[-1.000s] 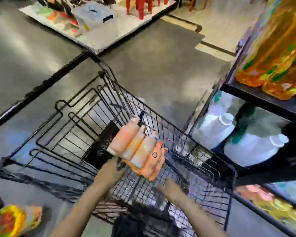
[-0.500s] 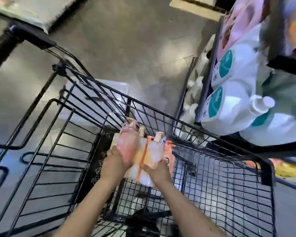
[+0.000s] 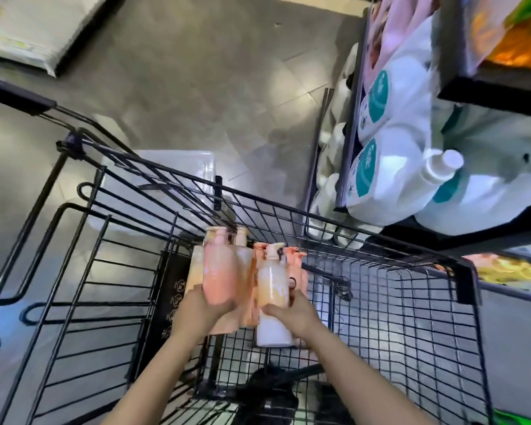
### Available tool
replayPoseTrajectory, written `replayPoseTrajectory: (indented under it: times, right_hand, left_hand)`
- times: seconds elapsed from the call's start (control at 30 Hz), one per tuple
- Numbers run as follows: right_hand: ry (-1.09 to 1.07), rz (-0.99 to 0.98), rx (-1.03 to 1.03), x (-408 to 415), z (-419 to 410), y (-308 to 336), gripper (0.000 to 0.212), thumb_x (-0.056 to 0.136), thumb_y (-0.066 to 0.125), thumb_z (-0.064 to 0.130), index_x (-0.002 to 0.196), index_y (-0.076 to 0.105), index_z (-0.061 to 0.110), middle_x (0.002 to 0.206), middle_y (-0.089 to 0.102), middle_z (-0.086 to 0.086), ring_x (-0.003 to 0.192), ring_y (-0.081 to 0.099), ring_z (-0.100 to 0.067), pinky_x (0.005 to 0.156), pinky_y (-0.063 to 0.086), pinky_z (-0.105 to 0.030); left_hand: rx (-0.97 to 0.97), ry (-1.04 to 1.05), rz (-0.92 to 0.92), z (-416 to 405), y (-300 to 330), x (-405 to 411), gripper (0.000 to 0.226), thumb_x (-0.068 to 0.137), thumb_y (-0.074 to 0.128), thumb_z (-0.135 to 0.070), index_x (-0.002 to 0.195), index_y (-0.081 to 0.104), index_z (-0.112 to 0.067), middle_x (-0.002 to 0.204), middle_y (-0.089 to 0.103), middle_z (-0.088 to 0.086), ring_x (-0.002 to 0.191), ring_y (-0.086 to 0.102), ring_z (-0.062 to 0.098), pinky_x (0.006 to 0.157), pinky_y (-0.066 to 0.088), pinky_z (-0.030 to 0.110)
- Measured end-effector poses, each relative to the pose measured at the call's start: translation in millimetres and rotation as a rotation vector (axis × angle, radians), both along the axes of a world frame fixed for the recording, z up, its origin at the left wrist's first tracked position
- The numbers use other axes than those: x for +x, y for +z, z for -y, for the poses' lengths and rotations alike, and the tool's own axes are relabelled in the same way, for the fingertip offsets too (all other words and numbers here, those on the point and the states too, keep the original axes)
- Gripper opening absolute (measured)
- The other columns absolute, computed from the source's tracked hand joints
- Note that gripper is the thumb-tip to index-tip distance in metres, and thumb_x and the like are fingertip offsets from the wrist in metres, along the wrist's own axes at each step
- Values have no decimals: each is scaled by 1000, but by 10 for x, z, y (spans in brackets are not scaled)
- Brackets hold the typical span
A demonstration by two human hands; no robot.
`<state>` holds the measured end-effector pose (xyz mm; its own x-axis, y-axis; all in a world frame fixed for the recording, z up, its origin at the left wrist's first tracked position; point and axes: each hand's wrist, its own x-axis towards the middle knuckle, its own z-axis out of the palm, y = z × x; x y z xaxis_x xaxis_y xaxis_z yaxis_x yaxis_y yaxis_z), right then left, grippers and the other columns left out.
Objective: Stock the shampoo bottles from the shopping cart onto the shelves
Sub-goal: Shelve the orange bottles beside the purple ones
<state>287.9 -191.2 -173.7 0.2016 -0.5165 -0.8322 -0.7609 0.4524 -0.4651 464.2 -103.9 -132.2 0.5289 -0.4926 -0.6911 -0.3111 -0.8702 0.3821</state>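
Several shampoo bottles (image 3: pixel 246 271) are being held together over the shopping cart (image 3: pixel 380 317), pump tops pointing away from the person. I am counting at least 4, though blur is making the exact number uncertain. The left hand (image 3: pixel 201 311) is curling around the base of a peach bottle (image 3: pixel 219 271), and the right hand (image 3: pixel 292 311) is wrapping around a paler bottle (image 3: pixel 273 280), with the remaining bottles wedged between them. That is the risk: those middle bottles are probably being kept up only by sideways pressure, so any easing of the squeeze during the lift could let 1 slip back into the basket. The shelves (image 3: pixel 488 96) on the right are sitting near, already crowded with large white jugs (image 3: pixel 411 185), so swinging a wide bundle across could be knocking a pump head against the cart rim or a shelf edge.
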Motion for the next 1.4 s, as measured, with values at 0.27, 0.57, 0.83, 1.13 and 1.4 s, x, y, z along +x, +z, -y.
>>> replayPoseTrajectory:
  times: [0.27,0.57,0.83,1.13,1.4]
  right_hand:
    - [-270,113,75,-1012,-194,559,46,78,75,26,114,48,18,109,64,-3,92,66,-20,75,58,-35]
    - [-420,252,-58,-2815,-294,1378,69,61,73,47,119,51,17,110,68,0,94,68,-14,71,56,-28]
    - [-584,332,-233,-4967,-227,1937,18,87,69,25,98,56,18,90,67,1,69,63,-7,56,50,-23]
    - [-941,333,-409,-6753,-508,2233,17,87,66,20,101,56,17,88,66,0,67,62,-12,52,51,-22]
    - [-1101,437,-562,-7718,-309,2647,46,65,69,36,104,59,14,94,67,-6,73,63,-14,58,51,-27]
  left_hand:
    - [-16,-72,-268,-112,389,-774,74,72,79,-39,130,48,-7,114,63,5,96,62,22,82,53,32]
    - [-191,-249,-369,193,1183,-2377,50,74,78,-32,115,52,-20,113,65,-1,84,61,11,76,51,23]
    - [-293,-255,-486,554,1606,-4505,33,79,75,-17,107,60,-9,95,68,4,71,61,7,48,45,9]
    - [-310,-491,-645,851,1913,-6293,54,63,83,-28,109,64,-7,94,72,4,73,67,8,54,50,14]
    - [-376,-684,-812,1363,2265,-7379,72,46,84,-39,110,64,-12,95,75,3,84,71,13,66,54,21]
